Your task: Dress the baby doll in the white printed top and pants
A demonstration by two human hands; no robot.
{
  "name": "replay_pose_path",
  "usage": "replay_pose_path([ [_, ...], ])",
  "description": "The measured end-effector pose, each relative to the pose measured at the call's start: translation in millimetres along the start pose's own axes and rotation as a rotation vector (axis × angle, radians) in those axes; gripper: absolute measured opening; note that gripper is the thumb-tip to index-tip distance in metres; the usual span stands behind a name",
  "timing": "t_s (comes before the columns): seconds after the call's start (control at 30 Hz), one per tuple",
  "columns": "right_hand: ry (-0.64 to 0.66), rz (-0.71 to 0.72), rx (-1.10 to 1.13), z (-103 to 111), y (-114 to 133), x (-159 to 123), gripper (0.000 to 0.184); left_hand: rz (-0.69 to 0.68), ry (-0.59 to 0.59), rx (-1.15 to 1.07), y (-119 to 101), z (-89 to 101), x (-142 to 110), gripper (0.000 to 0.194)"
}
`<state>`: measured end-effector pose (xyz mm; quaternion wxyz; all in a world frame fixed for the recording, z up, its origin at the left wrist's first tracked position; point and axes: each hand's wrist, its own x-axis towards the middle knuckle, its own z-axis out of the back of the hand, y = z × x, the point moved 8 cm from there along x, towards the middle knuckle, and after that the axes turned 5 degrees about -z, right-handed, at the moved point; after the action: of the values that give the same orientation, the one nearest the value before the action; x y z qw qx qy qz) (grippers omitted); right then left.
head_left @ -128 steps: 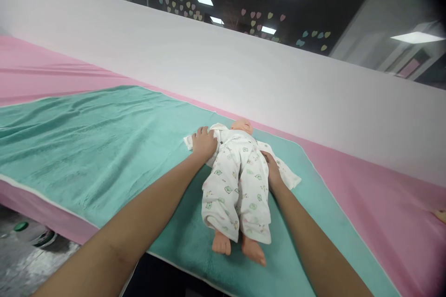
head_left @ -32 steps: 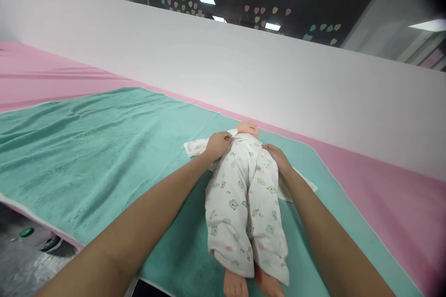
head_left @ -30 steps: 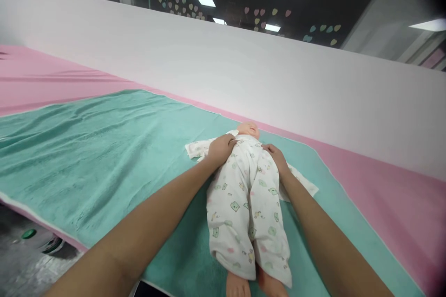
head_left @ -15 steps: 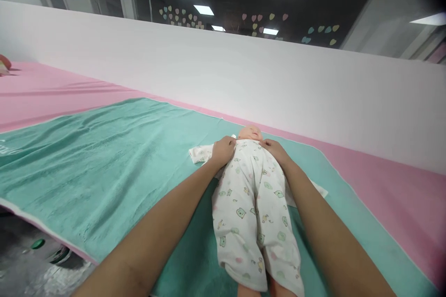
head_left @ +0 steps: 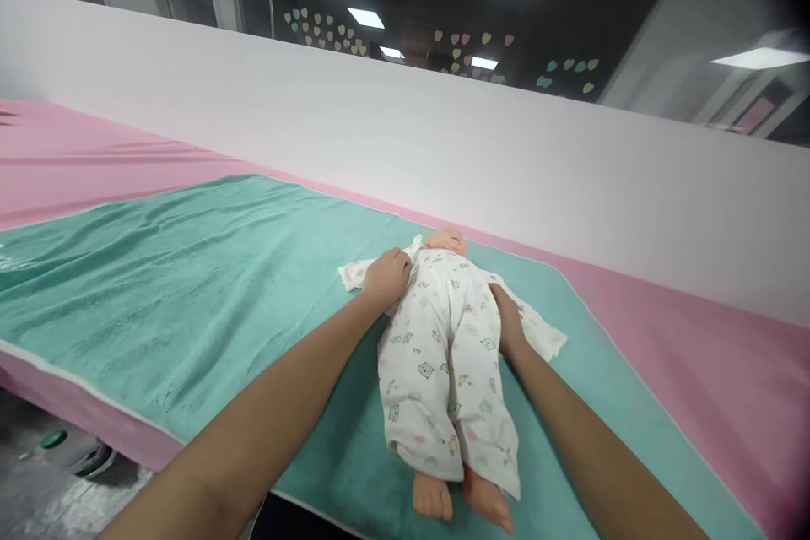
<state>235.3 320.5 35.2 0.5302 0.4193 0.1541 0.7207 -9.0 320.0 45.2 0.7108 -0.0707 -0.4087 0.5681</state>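
Note:
A baby doll [head_left: 446, 240] lies on its back on a green blanket [head_left: 208, 312], its head away from me and its bare feet toward me. White baby clothes [head_left: 443, 337] with a small animal print cover its front, and a sleeve spreads out on each side. My left hand [head_left: 389, 277] is at the upper left edge of the clothes, fingers curled on the fabric by the shoulder. My right hand [head_left: 508, 319] lies along the right side of the doll's body, below the sleeve [head_left: 537, 333]. Its fingers look extended, with the tips partly hidden by the fabric.
Pink cloth [head_left: 683, 312] shows around the blanket on the table. A low white wall [head_left: 380, 135] runs along the far side, with dark glass above it. Below the table's left edge, a clear container with a green lid [head_left: 54, 439] stands on the floor.
My right hand has left the collar and moved down to the doll's right-hand side in view. My left hand has shifted slightly down from the neck. The camera view has moved a little.

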Motion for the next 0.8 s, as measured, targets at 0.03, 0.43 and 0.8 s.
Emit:
replay_pose_path([
  [0.03, 0.044, -0.005, -0.01, 0, 0, -4, 0.027, 0.066, 0.033, -0.05, 3, -3.5, -3, 0.023],
  [0.43, 0.427, -0.412, 0.815, -23, 0, -22, 0.038, 0.202, 0.208, -0.498, 6, -14.8, -15, 0.015],
  [0.8, 0.289, -0.536, 0.839, -30, -25, -19, 0.041, 0.279, 0.249, -0.957, -12, -25.5, -25, 0.015],
])
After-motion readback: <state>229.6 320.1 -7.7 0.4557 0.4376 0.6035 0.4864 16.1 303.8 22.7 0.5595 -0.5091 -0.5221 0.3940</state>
